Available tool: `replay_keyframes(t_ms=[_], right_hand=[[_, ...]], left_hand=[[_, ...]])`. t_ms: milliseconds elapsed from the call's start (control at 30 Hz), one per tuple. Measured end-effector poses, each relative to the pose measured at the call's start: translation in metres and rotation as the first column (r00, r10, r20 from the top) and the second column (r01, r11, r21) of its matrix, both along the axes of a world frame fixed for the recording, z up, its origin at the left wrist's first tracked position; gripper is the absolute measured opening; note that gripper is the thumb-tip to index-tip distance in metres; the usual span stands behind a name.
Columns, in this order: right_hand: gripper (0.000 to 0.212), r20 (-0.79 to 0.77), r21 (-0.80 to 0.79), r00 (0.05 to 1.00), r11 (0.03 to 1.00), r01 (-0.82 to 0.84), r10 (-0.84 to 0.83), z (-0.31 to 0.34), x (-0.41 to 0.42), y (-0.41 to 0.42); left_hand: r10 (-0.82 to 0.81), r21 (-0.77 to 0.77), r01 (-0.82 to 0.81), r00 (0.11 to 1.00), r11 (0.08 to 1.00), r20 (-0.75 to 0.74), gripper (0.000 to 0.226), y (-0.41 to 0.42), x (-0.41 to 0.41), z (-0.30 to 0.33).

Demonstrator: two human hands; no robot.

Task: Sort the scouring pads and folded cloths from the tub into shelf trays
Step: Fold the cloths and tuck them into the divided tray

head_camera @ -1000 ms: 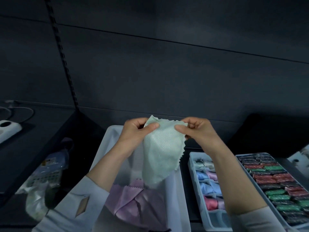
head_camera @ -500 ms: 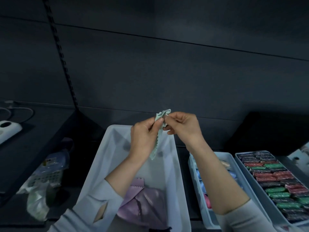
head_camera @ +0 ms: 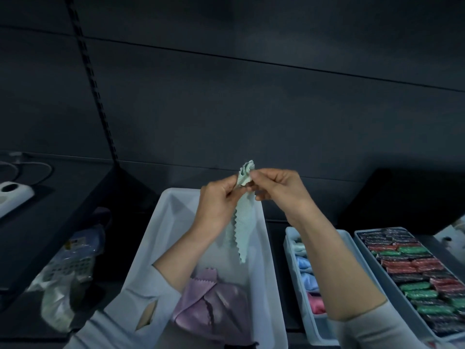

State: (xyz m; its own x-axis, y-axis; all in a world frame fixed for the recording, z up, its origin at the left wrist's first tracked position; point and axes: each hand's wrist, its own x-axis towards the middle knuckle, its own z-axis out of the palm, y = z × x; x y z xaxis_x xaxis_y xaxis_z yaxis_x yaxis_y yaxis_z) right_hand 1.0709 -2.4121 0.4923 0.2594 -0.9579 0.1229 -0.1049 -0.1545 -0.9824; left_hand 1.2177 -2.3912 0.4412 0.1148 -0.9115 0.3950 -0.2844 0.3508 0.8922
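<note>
Far left on the dark shelf: white power strip point(head_camera: 13, 195) with a cable, partly cut off by the frame edge. Below and nearer, a clear plastic bag point(head_camera: 63, 278) with packaged items inside, contents too blurred to tell.

Centre: white tub point(head_camera: 161, 238), long and open. Pink cloths point(head_camera: 214, 306) lie crumpled in its near end, zigzag edges showing.

Above the tub, left hand point(head_camera: 219, 210) pinches the upper part of a pale green cloth point(head_camera: 242, 222), fingers curled around the fabric. The cloth is folded narrow and hangs down over the tub, pinked edge facing right, lower tip not touching the pink cloths. Its top end sticks up in a small ruffle between both hands. Right hand point(head_camera: 279, 190) pinches that same top end, thumb and forefinger closed on it, just beside the left hand's fingers. Both forearms bare, light sleeves pushed up.

Right of the tub: narrow white tray point(head_camera: 312, 323) holding rolled cloths in pale green, blue and pink, partly hidden by the right forearm. Farthest right, touching it or just beside: grey tray point(head_camera: 372, 250) packed with rows of red, green and dark wrapped scouring pads point(head_camera: 412, 268).
</note>
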Motion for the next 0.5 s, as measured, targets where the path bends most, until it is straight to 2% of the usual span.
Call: replay_keyframes(t_ms=[67, 133, 167, 233, 267, 333, 433, 500], right_hand=[[0.014, 0.063, -0.051, 0.997, 0.997, 0.050, -0.046, -0.003, -0.007, -0.002], [0.013, 0.110, -0.084, 0.988, 0.989, 0.123, -0.113, -0.010, -0.018, -0.008], [0.020, 0.072, -0.081, 0.994, 0.993, 0.084, -0.079, -0.015, -0.023, -0.011], [0.036, -0.026, 0.008, 0.990, 0.990, -0.140, 0.140, -0.027, -0.028, -0.011], [0.039, -0.042, 0.070, 0.970, 0.969, -0.235, 0.238, -0.033, -0.027, -0.008], [0.033, -0.022, 0.122, 0.950, 0.944, -0.307, 0.312, -0.044, -0.022, -0.004], [0.021, 0.035, 0.119, 0.969, 0.962, -0.248, 0.245, -0.056, -0.014, 0.001], [0.022, 0.054, 0.136, 0.979, 0.970, -0.203, 0.198, -0.061, -0.013, 0.002]], left_hand=[[0.035, 0.004, -0.035, 0.999, 0.999, 0.002, 0.018, -0.003, 0.004, 0.002], [0.015, 0.047, -0.012, 0.998, 0.999, -0.061, 0.016, -0.006, 0.009, 0.005], [-0.009, 0.074, 0.016, 0.994, 0.997, -0.105, 0.016, -0.006, 0.010, 0.010], [-0.075, 0.116, 0.103, 0.972, 0.988, -0.221, 0.019, -0.004, 0.012, 0.021], [-0.113, 0.122, 0.152, 0.952, 0.981, -0.283, 0.018, -0.002, 0.013, 0.028], [-0.137, 0.135, 0.196, 0.924, 0.971, -0.357, 0.017, -0.003, 0.016, 0.040], [-0.063, 0.201, 0.164, 0.900, 0.966, -0.432, 0.016, -0.010, 0.024, 0.045], [-0.017, 0.318, 0.198, 0.870, 0.927, -0.493, 0.023, -0.015, 0.027, 0.035]])
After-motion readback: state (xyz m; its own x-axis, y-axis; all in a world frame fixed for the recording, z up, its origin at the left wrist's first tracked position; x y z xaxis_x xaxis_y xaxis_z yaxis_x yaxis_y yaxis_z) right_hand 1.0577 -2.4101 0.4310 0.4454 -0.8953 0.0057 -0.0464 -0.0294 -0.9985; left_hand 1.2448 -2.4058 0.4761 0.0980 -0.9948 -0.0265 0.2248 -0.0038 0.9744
